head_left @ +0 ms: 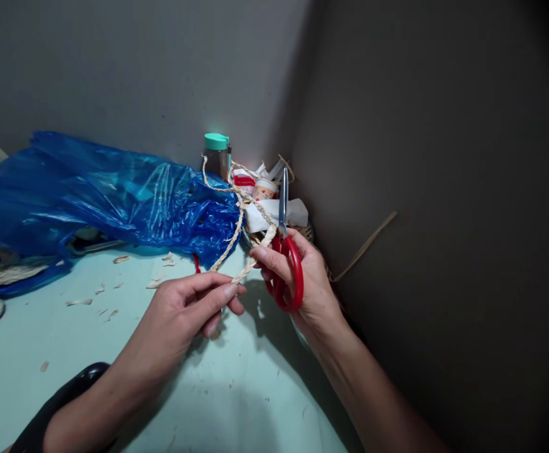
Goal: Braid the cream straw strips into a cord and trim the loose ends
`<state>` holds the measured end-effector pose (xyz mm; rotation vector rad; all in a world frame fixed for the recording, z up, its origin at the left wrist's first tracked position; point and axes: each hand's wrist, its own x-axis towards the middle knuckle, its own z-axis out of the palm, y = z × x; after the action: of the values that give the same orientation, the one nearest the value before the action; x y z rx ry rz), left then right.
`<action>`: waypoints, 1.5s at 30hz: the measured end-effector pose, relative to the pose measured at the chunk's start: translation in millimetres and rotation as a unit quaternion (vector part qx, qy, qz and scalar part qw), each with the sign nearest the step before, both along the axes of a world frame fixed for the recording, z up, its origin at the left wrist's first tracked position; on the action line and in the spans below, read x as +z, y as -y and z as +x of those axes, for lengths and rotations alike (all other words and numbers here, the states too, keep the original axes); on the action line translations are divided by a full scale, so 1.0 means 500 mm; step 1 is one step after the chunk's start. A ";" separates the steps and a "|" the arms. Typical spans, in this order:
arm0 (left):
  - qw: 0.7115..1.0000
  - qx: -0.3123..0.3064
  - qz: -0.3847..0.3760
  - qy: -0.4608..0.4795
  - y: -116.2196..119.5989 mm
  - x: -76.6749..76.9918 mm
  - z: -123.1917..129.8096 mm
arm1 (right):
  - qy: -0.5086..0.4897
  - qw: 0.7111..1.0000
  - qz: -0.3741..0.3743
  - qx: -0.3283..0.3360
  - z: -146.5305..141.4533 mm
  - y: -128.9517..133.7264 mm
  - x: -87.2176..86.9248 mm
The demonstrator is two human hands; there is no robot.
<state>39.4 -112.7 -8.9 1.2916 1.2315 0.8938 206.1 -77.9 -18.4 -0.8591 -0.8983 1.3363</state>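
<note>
A pale braided cord (245, 270) runs between my two hands, and more of it loops up in front of the blue bag. My left hand (194, 305) pinches the cord between thumb and fingers. In my right hand (310, 283) are red-handled scissors (293, 277), their metal blades pointing up and pressed together. The thumb and fingers of that same hand also pinch the cord, just left of the scissors' handles. Part of the right fingers is hidden behind the handles.
A crumpled blue plastic bag (128, 195) lies across the left. Behind it stand a jar with a teal lid (216, 141), a patterned paper cup (265, 189) and white paper (262, 216). Fibre scraps (80, 302) dot the pale green surface (199, 402). A dark wall (435, 189) rises at right.
</note>
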 end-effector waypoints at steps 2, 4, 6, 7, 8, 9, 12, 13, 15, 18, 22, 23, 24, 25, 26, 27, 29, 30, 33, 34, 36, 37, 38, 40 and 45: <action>1.000 0.003 0.000 0.003 -0.001 0.002 0.001 | -0.003 1.000 0.002 -0.004 0.002 -0.004 -0.001; 1.000 0.010 -0.004 0.006 -0.001 0.003 0.001 | -0.005 1.000 0.006 -0.013 0.005 -0.006 -0.002; 1.000 0.013 -0.005 0.008 -0.001 0.002 0.000 | -0.009 1.000 0.015 -0.023 0.008 -0.007 -0.002; 1.000 0.013 -0.004 0.007 0.000 0.001 0.000 | -0.009 0.999 0.019 -0.025 0.008 -0.008 -0.002; 1.000 0.013 -0.004 0.007 0.000 0.001 -0.001 | -0.008 0.999 0.022 -0.026 0.009 -0.008 -0.002; 1.000 0.013 -0.007 0.006 0.001 0.000 -0.002 | -0.005 0.999 0.025 -0.025 0.009 -0.008 -0.002; 1.000 0.024 -0.017 0.007 0.003 0.000 -0.006 | 0.019 0.999 0.025 -0.011 0.011 -0.010 -0.003; 0.999 0.030 -0.019 0.008 0.002 0.001 -0.008 | 0.034 0.999 0.028 -0.008 0.012 -0.010 -0.002; 0.999 0.044 -0.012 0.010 -0.002 0.003 -0.011 | 0.081 0.996 0.038 -0.008 0.015 -0.010 0.000; 0.997 0.079 0.004 0.026 -0.010 0.007 -0.018 | 0.198 0.975 0.090 -0.045 0.020 -0.003 0.006; 0.990 0.119 0.002 0.077 -0.015 0.015 -0.028 | 0.398 0.885 0.232 -0.072 0.020 0.017 0.010; 0.989 0.123 0.006 0.087 -0.016 0.019 -0.030 | 0.441 0.853 0.272 -0.067 0.019 0.021 0.010; 0.988 0.123 0.012 0.094 -0.016 0.022 -0.031 | 0.479 0.820 0.308 -0.062 0.017 0.024 0.009; 0.987 0.123 0.019 0.098 -0.016 0.025 -0.033 | 0.511 0.788 0.338 -0.060 0.016 0.025 0.007; 0.987 0.121 0.026 0.100 -0.015 0.028 -0.033 | 0.537 0.761 0.359 -0.061 0.014 0.026 0.005; 0.988 0.118 0.029 0.099 -0.015 0.031 -0.034 | 0.559 0.738 0.372 -0.064 0.013 0.025 0.003; 0.988 0.118 0.030 0.099 -0.013 0.033 -0.035 | 0.591 0.708 0.380 -0.075 0.013 0.022 -0.001; 0.988 0.118 0.029 0.100 -0.012 0.033 -0.035 | 0.602 0.698 0.379 -0.081 0.014 0.020 -0.002; 0.987 0.119 0.030 0.102 -0.007 0.032 -0.036 | 0.622 0.674 0.385 -0.101 0.016 0.017 -0.001; 0.988 0.116 0.027 0.102 -0.006 0.031 -0.036 | 0.626 0.669 0.387 -0.107 0.017 0.017 0.000; 0.988 0.114 0.019 0.104 -0.005 0.030 -0.036 | 0.631 0.660 0.391 -0.114 0.019 0.018 0.001; 0.988 0.114 0.017 0.104 -0.005 0.029 -0.036 | 0.633 0.658 0.392 -0.116 0.020 0.019 0.001; 0.988 0.115 0.017 0.103 -0.005 0.029 -0.035 | 0.633 0.656 0.394 -0.118 0.020 0.020 0.001; 0.988 0.117 0.024 0.098 -0.007 0.031 -0.034 | 0.630 0.656 0.399 -0.121 0.021 0.021 -0.001; 0.987 0.119 0.025 0.108 -0.004 0.036 -0.033 | 0.603 0.670 0.411 -0.134 0.019 0.016 -0.006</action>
<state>22.7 -110.5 9.3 1.0672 1.2125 1.2100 215.7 -86.0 -21.4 -1.0091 -2.0642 -0.1971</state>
